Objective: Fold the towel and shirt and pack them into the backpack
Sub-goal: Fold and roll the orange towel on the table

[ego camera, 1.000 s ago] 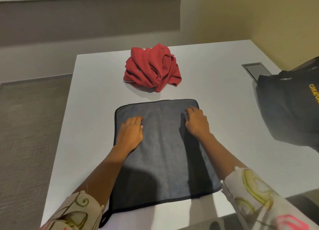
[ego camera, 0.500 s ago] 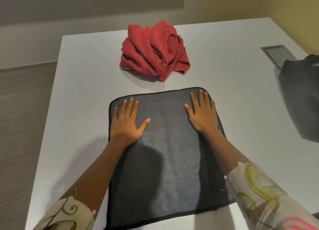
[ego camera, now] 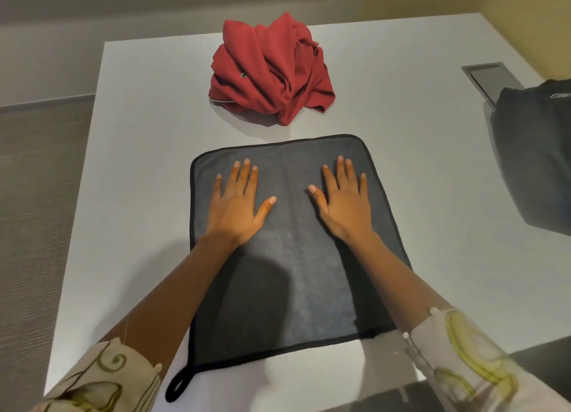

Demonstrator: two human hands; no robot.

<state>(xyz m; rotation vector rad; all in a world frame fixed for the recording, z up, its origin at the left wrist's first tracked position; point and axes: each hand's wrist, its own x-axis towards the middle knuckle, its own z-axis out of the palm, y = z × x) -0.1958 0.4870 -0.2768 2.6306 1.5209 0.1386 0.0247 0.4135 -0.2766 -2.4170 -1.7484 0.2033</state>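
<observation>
head view: a dark grey towel (ego camera: 293,272) with black piping lies spread flat on the white tabletop (ego camera: 139,164), in the middle of its near half, with the towel's near edge just short of the tabletop's near edge. a black hanging loop (ego camera: 177,384) sticks out from the towel's near left corner and lies on the bare tabletop.

both hands lie palm down on the far half of the towel. the left hand (ego camera: 234,207) sits toward the towel's left edge, fingers straight and close together, thumb spread toward the centre. it is released and flat, grasping nothing. the right hand (ego camera: 346,207) mirrors it toward the towel's right edge, fingers straight and thumb pointing inward, and it too lies flat with nothing in its grasp. a strip of bare towel shows between the two thumbs. the forearms cross the towel's near half, and the pale patterned left sleeve (ego camera: 102,380) and right sleeve (ego camera: 463,359) end well short of the wrists.

the red shirt (ego camera: 272,72) is a crumpled heap beyond the towel's far edge, close to the middle of the tabletop's far edge. a band of bare tabletop separates it from the towel, and a small dark logo shows on its left side.

the black backpack (ego camera: 534,158) stands at the tabletop's right edge, partly cut off by the frame and well apart from the towel — whether it is open cannot be told. a grey recessed hatch (ego camera: 488,78) is set in the tabletop toward the far right corner, its near end hidden behind the backpack. grey carpet (ego camera: 37,195) lies left of the tabletop.
</observation>
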